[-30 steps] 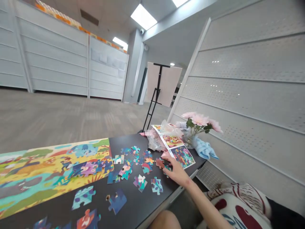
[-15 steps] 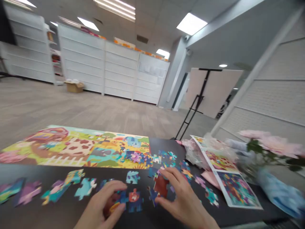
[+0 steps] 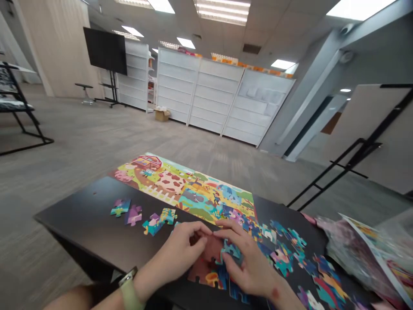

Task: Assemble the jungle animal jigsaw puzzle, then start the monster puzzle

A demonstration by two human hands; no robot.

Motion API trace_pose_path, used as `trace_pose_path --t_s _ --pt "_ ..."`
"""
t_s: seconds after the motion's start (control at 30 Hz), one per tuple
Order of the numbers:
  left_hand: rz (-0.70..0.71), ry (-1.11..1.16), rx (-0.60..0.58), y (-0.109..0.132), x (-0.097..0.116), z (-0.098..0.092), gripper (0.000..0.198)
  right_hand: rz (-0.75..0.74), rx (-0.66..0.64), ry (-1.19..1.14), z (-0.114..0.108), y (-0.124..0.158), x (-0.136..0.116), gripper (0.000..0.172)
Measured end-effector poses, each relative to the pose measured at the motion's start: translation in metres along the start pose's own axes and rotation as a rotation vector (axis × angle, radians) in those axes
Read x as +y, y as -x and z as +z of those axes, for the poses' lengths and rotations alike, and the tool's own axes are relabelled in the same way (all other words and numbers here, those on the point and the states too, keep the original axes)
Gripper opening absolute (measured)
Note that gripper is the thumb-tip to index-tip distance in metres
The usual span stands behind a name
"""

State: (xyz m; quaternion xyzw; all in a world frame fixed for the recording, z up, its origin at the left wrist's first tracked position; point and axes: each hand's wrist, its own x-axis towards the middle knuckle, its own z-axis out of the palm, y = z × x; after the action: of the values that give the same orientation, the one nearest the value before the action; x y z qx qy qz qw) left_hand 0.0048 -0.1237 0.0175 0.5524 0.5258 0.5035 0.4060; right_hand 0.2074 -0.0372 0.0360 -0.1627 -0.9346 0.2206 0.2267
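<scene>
Across the lower frame runs a dark tabletop [image 3: 90, 215]; at lower centre, left hand [image 3: 185, 243] and right hand [image 3: 254, 265] nearly meet over brown puzzle pieces [image 3: 198, 271], grip unclear; a sideways nudge could unseat them.

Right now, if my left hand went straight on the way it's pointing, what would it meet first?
Most likely your right hand: its fingertips lie directly ahead of your left hand. Depth is unclear there, so the two may already be touching.

Two hands [image 3: 183, 246] [image 3: 248, 256]; one easel [image 3: 355, 157]
</scene>
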Motion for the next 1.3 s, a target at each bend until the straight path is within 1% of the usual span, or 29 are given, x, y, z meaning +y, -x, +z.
trace_pose_path --t_s 0.03,0.1,0.17,0.27,0.37,0.43,0.5,0.53,0.6,0.67,0.7,0.77,0.83,0.9,1.0,1.1,1.2,1.3 --pt "0.005 -0.045 -0.023 -0.001 0.000 -0.001 0.017 0.002 0.021 -0.028 0.002 0.000 0.002 0.045" --pt "0.013 -0.062 -0.050 -0.005 -0.001 -0.002 0.019 0.035 0.052 -0.093 0.006 0.000 0.004 0.037" --pt "-0.004 0.006 -0.053 -0.011 -0.004 -0.001 0.022 0.106 0.083 -0.159 0.009 0.000 0.005 0.028" --pt "-0.091 0.200 -0.063 -0.020 -0.008 0.001 0.027 0.272 0.156 -0.292 0.013 0.000 0.010 0.016" --pt "-0.172 0.319 -0.079 -0.027 -0.012 0.003 0.032 0.443 0.217 -0.497 0.017 0.003 0.018 0.016" --pt "-0.192 0.336 -0.088 -0.028 -0.014 0.004 0.037 0.494 0.218 -0.578 0.017 0.004 0.021 0.017" --pt "-0.184 0.319 -0.089 -0.028 -0.016 0.004 0.035 0.453 0.189 -0.518 0.015 0.004 0.020 0.014" --pt "-0.175 0.302 -0.088 -0.028 -0.017 0.004 0.031 0.396 0.164 -0.438 0.013 0.005 0.018 0.015" --pt "-0.159 0.271 -0.089 -0.027 -0.019 0.002 0.025 0.250 0.097 -0.246 0.010 0.005 0.014 0.025" --pt "-0.157 0.252 -0.095 -0.026 -0.019 0.000 0.022 0.137 0.050 -0.088 0.009 0.007 0.012 0.035" --pt "-0.165 0.246 -0.102 -0.026 -0.019 0.000 0.022 0.101 0.048 -0.039 0.009 0.008 0.013 0.035" --pt "-0.182 0.231 -0.117 -0.025 -0.017 -0.001 0.023 0.062 0.076 0.025 0.009 0.009 0.015 0.030" --pt "-0.178 0.209 -0.129 -0.024 -0.015 -0.002 0.024 0.058 0.120 0.061 0.010 0.009 0.018 0.026" --pt "-0.144 0.164 -0.121 -0.023 -0.013 -0.003 0.024 0.087 0.136 0.065 0.010 0.009 0.021 0.023" --pt "-0.062 0.022 -0.087 -0.024 -0.012 -0.006 0.018 0.153 0.107 0.019 0.011 0.007 0.021 0.021" --pt "0.003 -0.110 -0.058 -0.025 -0.013 -0.013 0.015 0.205 0.054 -0.013 0.010 0.005 0.017 0.027" --pt "0.012 -0.186 -0.048 -0.024 -0.010 -0.020 0.017 0.221 0.009 -0.021 0.011 0.004 0.013 0.033" --pt "0.038 -0.379 -0.044 -0.017 -0.006 -0.023 0.023 0.222 -0.012 -0.032 0.016 0.005 0.012 0.041"
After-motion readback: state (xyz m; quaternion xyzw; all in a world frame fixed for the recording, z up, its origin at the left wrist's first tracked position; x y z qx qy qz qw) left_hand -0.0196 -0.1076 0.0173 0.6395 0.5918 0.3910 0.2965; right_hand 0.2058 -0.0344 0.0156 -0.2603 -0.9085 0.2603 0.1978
